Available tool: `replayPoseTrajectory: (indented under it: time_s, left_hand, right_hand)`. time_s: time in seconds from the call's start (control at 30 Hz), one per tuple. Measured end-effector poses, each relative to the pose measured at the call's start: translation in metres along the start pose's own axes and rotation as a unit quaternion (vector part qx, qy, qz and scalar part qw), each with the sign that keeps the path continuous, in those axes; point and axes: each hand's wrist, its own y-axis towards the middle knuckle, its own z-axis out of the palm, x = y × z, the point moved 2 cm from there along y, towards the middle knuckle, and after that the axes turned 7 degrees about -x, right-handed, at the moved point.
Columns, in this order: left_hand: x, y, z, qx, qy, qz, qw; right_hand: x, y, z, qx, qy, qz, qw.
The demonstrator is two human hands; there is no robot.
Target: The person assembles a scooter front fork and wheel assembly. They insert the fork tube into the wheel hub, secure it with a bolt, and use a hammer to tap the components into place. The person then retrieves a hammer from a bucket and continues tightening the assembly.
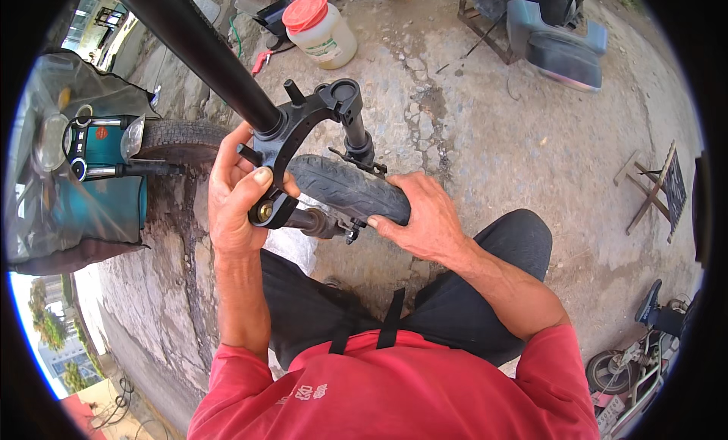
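A black front fork with a long steering tube [208, 57] stands in front of me, tilted to the upper left. My left hand [239, 201] is closed around the left end of its curved fork crown [274, 156], thumb on top beside a black stud. Between the fork legs sits a small wheel with a worn black tyre [345, 186]. My right hand [428, 216] wraps over the near right side of that tyre, fingers on top and thumb at the lower edge. One fork leg [355, 131] shows beyond the tyre, the other [307, 220] on the near side. The wheel's hub is mostly hidden.
At left stands a teal vehicle [114, 148] under clear plastic, its large tyre [186, 140] near the crown. A white tub [326, 42] with a red lid sits ahead. A folding stool [660, 190] and a motorcycle [618, 372] are at right; a dark plastic piece [561, 53] lies far right.
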Motion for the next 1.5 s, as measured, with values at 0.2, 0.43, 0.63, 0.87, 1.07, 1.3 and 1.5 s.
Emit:
replayPoseTrajectory:
  time_s: [0.2,0.43,0.63,0.87,1.07,1.3,1.5]
  left_hand:
    - [0.008,0.021,-0.018,0.04,-0.102,-0.042,0.993]
    - [0.009,0.053,-0.03,0.113,-0.104,-0.06,0.986]
    - [0.013,0.056,-0.029,0.152,-0.123,-0.066,0.978]
    - [0.014,0.06,-0.028,0.179,-0.12,-0.087,0.973]
    - [0.017,0.062,-0.035,0.176,-0.13,-0.088,0.972]
    - [0.005,0.053,-0.036,0.155,-0.07,-0.069,0.983]
    - [-0.004,0.055,-0.031,0.172,-0.036,-0.059,0.983]
  right_hand:
    - [0.012,-0.015,0.011,0.062,0.059,0.005,0.996]
    - [0.001,-0.003,-0.003,0.115,0.143,0.068,0.981]
    - [-0.016,0.04,-0.036,-0.073,0.165,-0.042,0.983]
    - [0.01,0.061,-0.011,0.036,0.236,-0.072,0.968]
    - [0.018,0.079,0.02,0.123,0.4,0.003,0.908]
    - [0.033,0.073,0.018,0.099,0.403,-0.012,0.91]
    - [0.036,0.068,0.012,0.07,0.373,-0.043,0.924]
